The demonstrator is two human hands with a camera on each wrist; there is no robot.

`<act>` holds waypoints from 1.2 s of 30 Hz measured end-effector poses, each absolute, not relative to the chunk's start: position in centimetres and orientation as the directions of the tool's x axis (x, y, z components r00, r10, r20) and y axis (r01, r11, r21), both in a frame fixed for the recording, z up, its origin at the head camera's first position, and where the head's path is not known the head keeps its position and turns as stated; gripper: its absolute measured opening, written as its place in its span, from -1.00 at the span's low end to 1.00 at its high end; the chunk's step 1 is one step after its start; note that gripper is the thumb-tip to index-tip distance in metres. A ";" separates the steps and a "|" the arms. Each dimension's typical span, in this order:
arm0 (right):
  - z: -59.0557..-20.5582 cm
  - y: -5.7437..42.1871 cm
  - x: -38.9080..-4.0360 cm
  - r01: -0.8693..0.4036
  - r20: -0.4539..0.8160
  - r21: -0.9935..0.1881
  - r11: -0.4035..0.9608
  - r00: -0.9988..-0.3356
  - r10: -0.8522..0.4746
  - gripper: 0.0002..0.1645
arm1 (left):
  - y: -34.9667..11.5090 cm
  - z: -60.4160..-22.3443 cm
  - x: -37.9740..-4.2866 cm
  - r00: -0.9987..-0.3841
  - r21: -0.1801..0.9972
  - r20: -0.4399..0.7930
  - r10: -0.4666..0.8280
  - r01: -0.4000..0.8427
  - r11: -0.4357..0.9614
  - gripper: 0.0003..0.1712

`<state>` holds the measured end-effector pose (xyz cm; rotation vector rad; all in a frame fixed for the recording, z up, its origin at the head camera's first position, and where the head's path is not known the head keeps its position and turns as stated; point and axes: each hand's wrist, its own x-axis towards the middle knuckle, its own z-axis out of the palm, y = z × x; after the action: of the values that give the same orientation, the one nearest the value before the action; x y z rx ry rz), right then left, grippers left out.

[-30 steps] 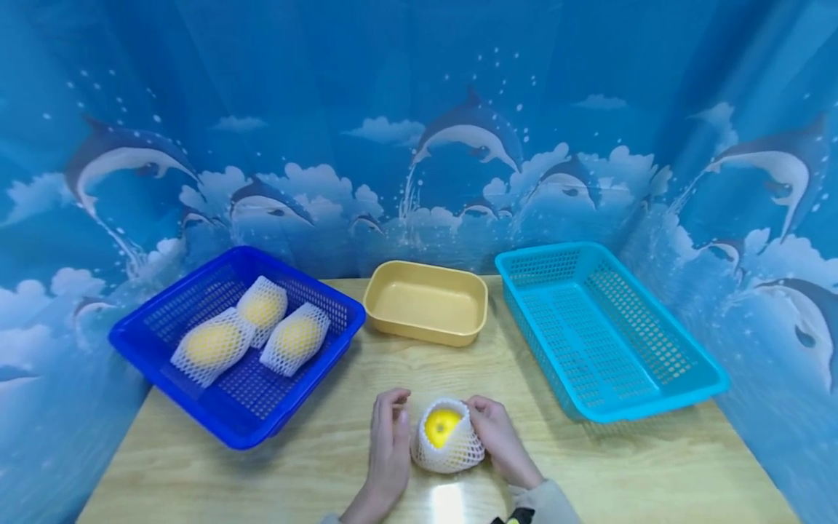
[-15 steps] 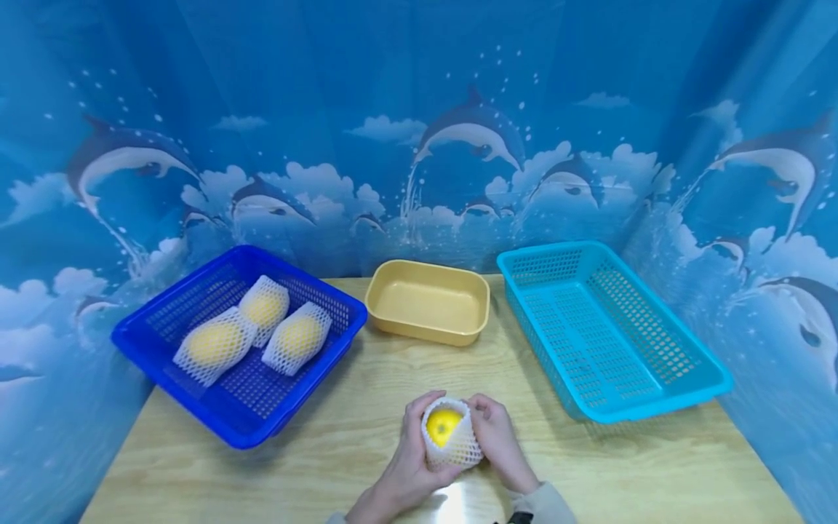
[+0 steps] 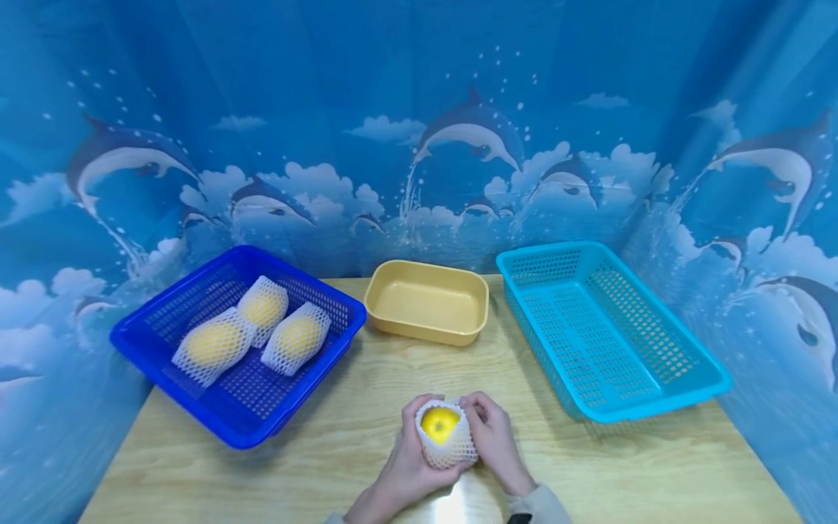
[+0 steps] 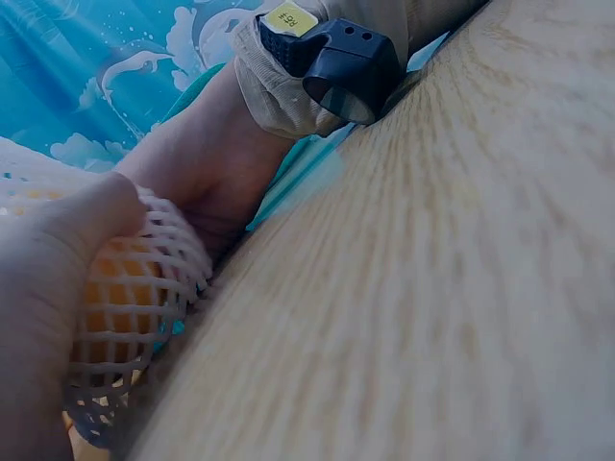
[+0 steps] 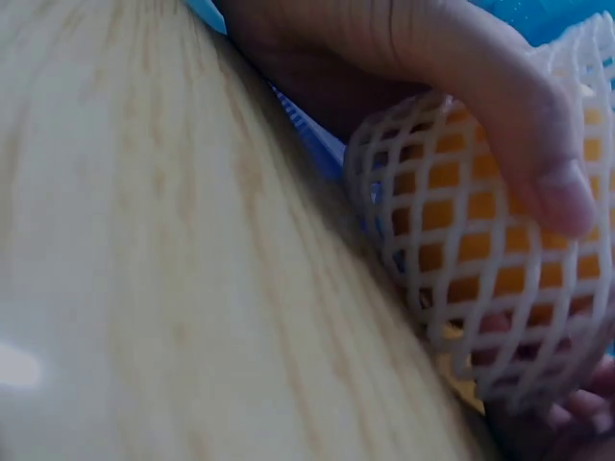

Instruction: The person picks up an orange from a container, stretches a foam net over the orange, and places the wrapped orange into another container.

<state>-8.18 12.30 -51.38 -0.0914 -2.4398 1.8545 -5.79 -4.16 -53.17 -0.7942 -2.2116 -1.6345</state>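
A round yellow fruit (image 3: pixel 439 424) in a white foam net sleeve (image 3: pixel 450 453) is between both hands at the near middle of the table, its top bare in the sleeve's opening. My left hand (image 3: pixel 415 460) holds it from the left, fingers behind and thumb across the near side. On the right, my right hand (image 3: pixel 494 439) pinches the sleeve near its upper rim. In the left wrist view, the left thumb lies over the net (image 4: pixel 120 317). The right wrist view shows that thumb pressing the mesh (image 5: pixel 471 221), with right-hand fingertips (image 5: pixel 581 408) low at the edge.
A dark blue basket (image 3: pixel 190 407) at the left holds several netted yellow fruits (image 3: pixel 212 343). A tan tray (image 3: pixel 428 336) stands at the back middle, and a turquoise basket (image 3: pixel 605 411) at the right. A dolphin-print curtain (image 3: pixel 419 145) surrounds the wooden table (image 3: pixel 275 480).
The left hand has come in from beside the fruit and wrapped round it. The netted fruit has tipped slightly and shifted a little; the right hand stays at the sleeve's right side.
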 end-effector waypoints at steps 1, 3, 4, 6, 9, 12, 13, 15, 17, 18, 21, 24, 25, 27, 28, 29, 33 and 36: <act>-51.4 12.3 -8.2 -0.007 0.027 -0.967 0.256 -0.997 0.073 -0.80 | -4.1 -53.2 -5.9 -0.795 0.772 0.552 0.251 0.601 0.207 0.22; -51.3 12.3 -8.1 -0.018 0.026 -0.973 0.228 -0.999 0.031 -0.74 | -4.1 -53.1 -6.1 -0.766 0.740 0.603 0.221 0.641 0.201 0.20; -51.2 12.3 -8.0 -0.016 0.018 -0.978 0.206 -1.000 0.006 -0.71 | -4.1 -53.1 -6.2 -0.750 0.724 0.628 0.205 0.661 0.200 0.19; -51.1 12.3 -7.9 0.000 -0.010 -0.984 0.176 -0.998 -0.055 -0.62 | -4.0 -53.1 -6.3 -0.716 0.688 0.678 0.168 0.698 0.199 0.17; -51.0 12.4 -7.6 0.038 -0.054 -0.995 0.094 -0.983 -0.175 -0.52 | -4.1 -53.0 -6.5 -0.680 0.655 0.723 0.121 0.731 0.191 0.18; -50.9 12.5 -7.5 0.124 -0.096 -0.990 -0.064 -0.938 -0.334 -0.47 | -4.1 -53.0 -6.5 -0.671 0.650 0.735 0.098 0.738 0.179 0.20; -50.9 12.6 -7.5 0.159 -0.101 -0.979 -0.126 -0.919 -0.381 -0.47 | -4.2 -53.0 -6.5 -0.671 0.651 0.736 0.094 0.738 0.175 0.21; -50.9 12.6 -7.5 0.225 -0.101 -0.947 -0.228 -0.885 -0.455 -0.49 | -4.3 -52.9 -6.4 -0.678 0.660 0.729 0.096 0.733 0.165 0.21; -50.9 12.7 -7.5 0.271 -0.092 -0.913 -0.304 -0.864 -0.494 -0.53 | -4.3 -52.8 -6.4 -0.680 0.663 0.727 0.098 0.732 0.156 0.20; -50.9 12.7 -7.5 0.281 -0.088 -0.904 -0.323 -0.861 -0.501 -0.54 | -4.3 -52.7 -6.3 -0.682 0.666 0.725 0.100 0.730 0.153 0.19; -50.8 12.8 -7.5 0.299 -0.095 -0.887 -0.351 -0.863 -0.496 -0.55 | -4.3 -52.5 -6.3 -0.698 0.684 0.707 0.113 0.716 0.140 0.16; -50.7 12.8 -7.5 0.309 -0.110 -0.881 -0.358 -0.870 -0.481 -0.55 | -4.3 -52.3 -6.2 -0.722 0.710 0.681 0.120 0.692 0.133 0.13; -50.7 12.8 -7.5 0.310 -0.113 -0.880 -0.361 -0.874 -0.473 -0.56 | -4.3 -52.3 -6.2 -0.730 0.719 0.672 0.122 0.683 0.130 0.13; -50.7 12.8 -7.5 0.305 -0.118 -0.881 -0.361 -0.881 -0.458 -0.57 | -4.3 -52.3 -6.2 -0.742 0.731 0.659 0.121 0.670 0.128 0.12; -50.7 12.7 -7.5 0.305 -0.122 -0.882 -0.360 -0.885 -0.450 -0.57 | -4.3 -52.3 -6.2 -0.748 0.738 0.652 0.121 0.663 0.127 0.12; -50.7 12.7 -7.5 0.305 -0.126 -0.882 -0.360 -0.888 -0.442 -0.58 | -4.3 -52.3 -6.2 -0.756 0.745 0.644 0.121 0.655 0.126 0.12; -50.8 12.6 -7.5 0.310 -0.143 -0.877 -0.368 -0.898 -0.416 -0.60 | -4.3 -52.5 -6.1 -0.772 0.762 0.624 0.119 0.635 0.125 0.13; -50.9 12.5 -7.5 0.318 -0.155 -0.875 -0.366 -0.899 -0.410 -0.61 | -4.3 -52.6 -6.0 -0.784 0.773 0.613 0.098 0.621 0.133 0.15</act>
<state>-7.54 12.52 -50.88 0.1630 -1.9050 3.0337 -6.05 -4.33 -52.58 -0.6912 -2.0013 -1.6906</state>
